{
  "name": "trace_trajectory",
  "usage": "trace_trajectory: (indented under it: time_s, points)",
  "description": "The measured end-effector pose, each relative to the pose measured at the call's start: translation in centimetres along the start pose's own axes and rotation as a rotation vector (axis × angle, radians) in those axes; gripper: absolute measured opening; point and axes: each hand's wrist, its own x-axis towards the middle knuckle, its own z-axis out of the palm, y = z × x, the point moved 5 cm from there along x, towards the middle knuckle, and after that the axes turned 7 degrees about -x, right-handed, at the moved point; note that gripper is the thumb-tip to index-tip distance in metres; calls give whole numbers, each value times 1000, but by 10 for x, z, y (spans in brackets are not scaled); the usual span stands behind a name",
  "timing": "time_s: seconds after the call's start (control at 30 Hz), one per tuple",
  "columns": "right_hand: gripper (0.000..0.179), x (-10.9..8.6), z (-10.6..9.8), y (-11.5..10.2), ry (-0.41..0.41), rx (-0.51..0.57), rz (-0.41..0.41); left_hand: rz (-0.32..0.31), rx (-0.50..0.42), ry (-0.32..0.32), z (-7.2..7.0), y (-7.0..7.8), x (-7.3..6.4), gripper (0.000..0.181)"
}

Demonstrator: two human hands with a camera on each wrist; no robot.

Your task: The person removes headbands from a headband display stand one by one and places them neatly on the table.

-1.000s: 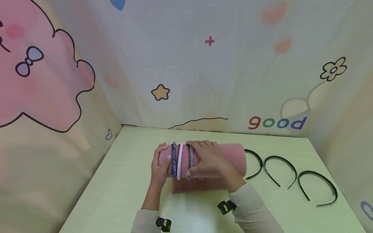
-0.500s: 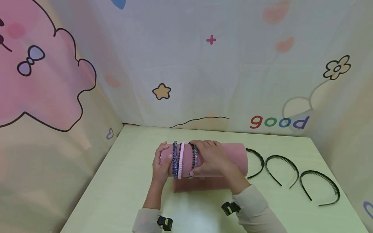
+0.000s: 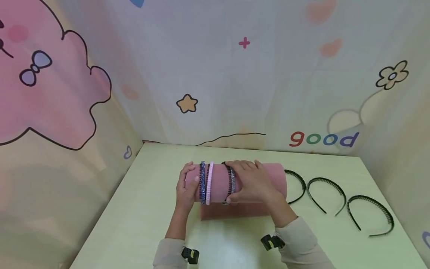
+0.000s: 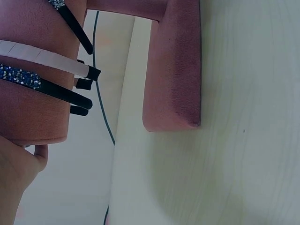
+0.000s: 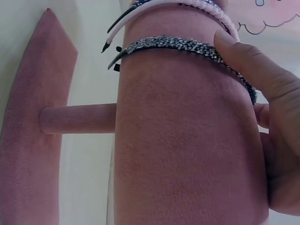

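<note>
A pink velvet headband stand [image 3: 220, 183] has a horizontal roll on a post above a flat base [image 3: 231, 212]. My left hand [image 3: 186, 192] grips the roll's left end, thumb in front and fingers behind. Beside that thumb, a blue glitter headband [image 3: 202, 183] and a pale pink headband [image 3: 209, 183] sit close together around the roll. Further right, my right hand [image 3: 253, 183] spans the roll and holds a silver glitter headband [image 3: 232, 179] by its two sides. In the right wrist view, the thumb lies against the silver headband's sparkly band [image 5: 173, 43].
To the right, three dark toothed headbands lie on the table: one partly behind the roll [image 3: 299, 179], one in the middle [image 3: 327, 181] and one near the right edge [image 3: 373, 201]. A printed curtain [image 3: 215, 74] encloses the table's back and sides.
My right hand has slid the silver headband rightward along the roll, widening its gap from the pale pink one. The left hand keeps its grip on the left end.
</note>
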Motion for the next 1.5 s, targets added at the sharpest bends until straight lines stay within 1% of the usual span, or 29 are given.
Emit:
trace_trajectory:
  time_s: [0.1, 0.23, 0.43, 0.57, 0.67, 0.9, 1.03, 1.1, 1.23, 1.27, 1.37, 1.5]
  points:
    - [94, -2, -2, 3, -5, 28, 13, 1, 2, -2, 0, -1, 0, 30]
    - [87, -3, -3, 6, 6, 66, 22, 5, 12, 3, -1, -1, 1, 30]
    - [86, -5, -5, 9, 28, 65, 28, 22, 1, -4, 0, 1, 2, 31]
    - [86, -9, -8, 13, 54, 53, 25, 28, -5, -10, 1, 1, 3, 31]
    - [86, -11, -9, 16, 59, 41, 19, 28, -11, -8, 1, 1, 4, 31]
    - [94, -10, -10, 14, 20, -34, 2, 23, -10, -7, 1, 0, 3, 31]
    - [98, -9, -10, 14, -7, -52, 11, 29, -4, -8, 1, 0, 3, 31]
    - [98, -10, -11, 15, -11, -52, 24, 24, -3, -9, -1, -5, 4, 31]
    - [97, -15, -11, 23, 3, -76, 50, 21, 4, -10, -1, -8, 4, 31]
    - [97, -16, -11, 25, 11, -85, 56, 20, 5, -10, -2, -8, 4, 30]
    - [97, -20, -12, 31, 33, -101, 66, 27, 7, -3, 0, 0, 4, 30]
    - [97, -28, -11, 37, 31, -85, 83, 11, 3, -2, 1, 0, 0, 30]
